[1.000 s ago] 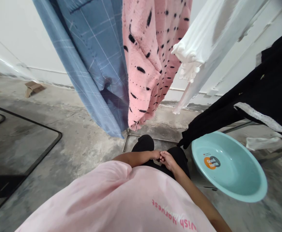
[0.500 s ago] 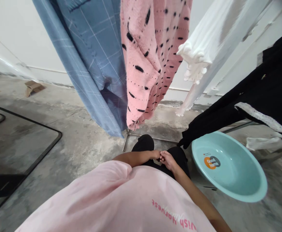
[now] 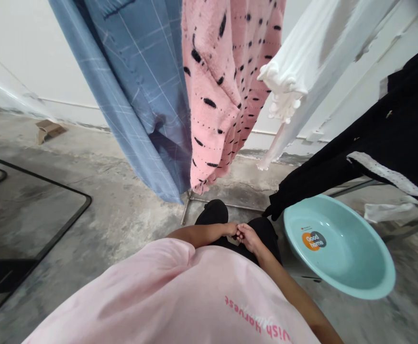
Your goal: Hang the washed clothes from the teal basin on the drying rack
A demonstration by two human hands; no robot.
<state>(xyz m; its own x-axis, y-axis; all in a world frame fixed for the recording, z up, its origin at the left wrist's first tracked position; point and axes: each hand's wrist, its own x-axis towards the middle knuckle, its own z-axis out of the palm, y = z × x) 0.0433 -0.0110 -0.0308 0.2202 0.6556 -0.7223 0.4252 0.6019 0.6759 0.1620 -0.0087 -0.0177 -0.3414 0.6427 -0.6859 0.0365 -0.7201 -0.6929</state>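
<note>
Low in front of my body, my left hand [image 3: 232, 229] and my right hand [image 3: 247, 235] meet at the fingers, above my black trousers [image 3: 216, 212]. Both are closed, fingers curled against each other, and no object shows in them. Beyond them hang a blue checked garment [image 3: 140, 81], a fuzzy pink garment with black marks [image 3: 209, 100] and a white garment with a ruffled end [image 3: 295, 71]. Neither hand touches these. A black garment [image 3: 338, 143] with a white dotted trim hangs at the right.
A light teal basin [image 3: 356, 248] with a "Good home" sticker stands right of my legs. A metal rack base [image 3: 226, 206] crosses the floor ahead. Black metal frames [image 3: 61, 236] stand at left, and a cardboard piece [image 3: 49, 130] lies near the white wall [image 3: 22, 57].
The pink garment has swung slightly to the right and the white one slightly to the left. My hands stay joined in the same place.
</note>
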